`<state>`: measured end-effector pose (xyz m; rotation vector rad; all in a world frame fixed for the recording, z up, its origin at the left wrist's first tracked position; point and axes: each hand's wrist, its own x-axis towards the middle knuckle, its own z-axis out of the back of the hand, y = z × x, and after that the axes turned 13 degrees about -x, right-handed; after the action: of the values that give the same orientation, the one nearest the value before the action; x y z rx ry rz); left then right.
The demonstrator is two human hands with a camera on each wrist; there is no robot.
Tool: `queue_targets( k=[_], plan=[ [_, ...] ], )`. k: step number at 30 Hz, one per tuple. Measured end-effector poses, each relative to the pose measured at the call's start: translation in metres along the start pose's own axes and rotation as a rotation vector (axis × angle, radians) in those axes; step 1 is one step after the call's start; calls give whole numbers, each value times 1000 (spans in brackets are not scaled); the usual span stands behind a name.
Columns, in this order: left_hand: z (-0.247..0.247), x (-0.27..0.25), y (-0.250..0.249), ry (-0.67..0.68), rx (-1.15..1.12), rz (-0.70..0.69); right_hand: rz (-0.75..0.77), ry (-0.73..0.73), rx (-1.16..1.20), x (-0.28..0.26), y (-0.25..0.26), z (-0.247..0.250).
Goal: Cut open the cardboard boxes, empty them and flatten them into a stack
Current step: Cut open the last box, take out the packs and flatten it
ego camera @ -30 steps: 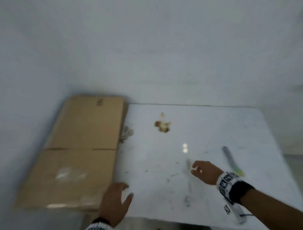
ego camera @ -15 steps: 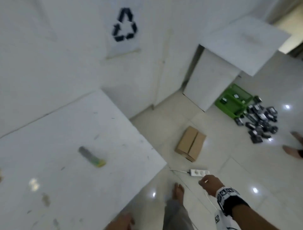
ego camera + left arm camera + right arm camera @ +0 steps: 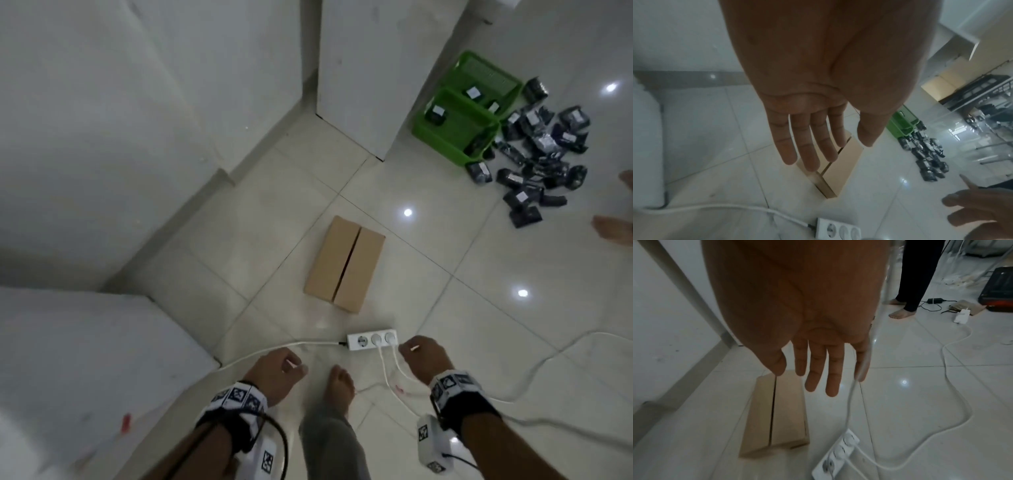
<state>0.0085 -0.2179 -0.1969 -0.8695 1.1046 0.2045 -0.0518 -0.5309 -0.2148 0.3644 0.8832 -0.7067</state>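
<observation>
Reaching both empty, loosely spread hands, left (image 3: pixel 277 371) and right (image 3: pixel 423 359), over the white power strip (image 3: pixel 372 341) to the closed brown cardboard box (image 3: pixel 344 263) lying on the tiled floor (image 3: pixel 445 342), avoiding the trailing white cables (image 3: pixel 957 417).

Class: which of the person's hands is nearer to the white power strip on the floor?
Right. The right hand hovers just beside the white power strip, by its plugged end; the left hand hangs farther off, near its cable side.

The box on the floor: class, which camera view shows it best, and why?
The head view: the whole box shows, unobstructed, flaps shut. In the left wrist view, the left hand's fingers cover its far part. The right wrist view shows it nearly whole, but blurred.
</observation>
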Motion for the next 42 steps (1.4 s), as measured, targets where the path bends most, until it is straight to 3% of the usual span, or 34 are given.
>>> queue_targets(
  k=[6, 10, 13, 15, 17, 19, 21, 23, 26, 33, 38, 42],
  plan=[
    [9, 176, -7, -49, 101, -46, -193, -123, 254, 162, -11, -6],
    [-5, 291, 16, -99, 127, -23, -233, -95, 254, 257, 3, -61],
    [-21, 368, 45, -103, 187, -7, -168, 34, 314, 317, 26, -123],
    [-30, 411, 68, -88, 186, 26, -124, 137, 407, 346, 49, -163],
    [-36, 443, 83, -52, 113, 40, -103, 143, 542, 365, 74, -191],
    [-34, 454, 82, -92, -45, -18, -61, 21, 641, 369, 99, -200],
    [-14, 449, 66, -257, -193, -79, 30, -94, 694, 359, 126, -185],
    [21, 423, 34, -404, -251, -162, 166, -195, 754, 331, 156, -146],
    [83, 345, -25, -522, -240, -249, 323, -301, 798, 268, 204, -61],
    [187, 65, -143, -777, -264, -471, 701, -518, 600, 45, 290, 126],
    [240, -149, -172, -916, -99, -606, 1005, -618, 611, -149, 340, 221],
    [274, -311, -161, -1087, -47, -648, 1220, -628, 641, -315, 384, 272]
  ],
)
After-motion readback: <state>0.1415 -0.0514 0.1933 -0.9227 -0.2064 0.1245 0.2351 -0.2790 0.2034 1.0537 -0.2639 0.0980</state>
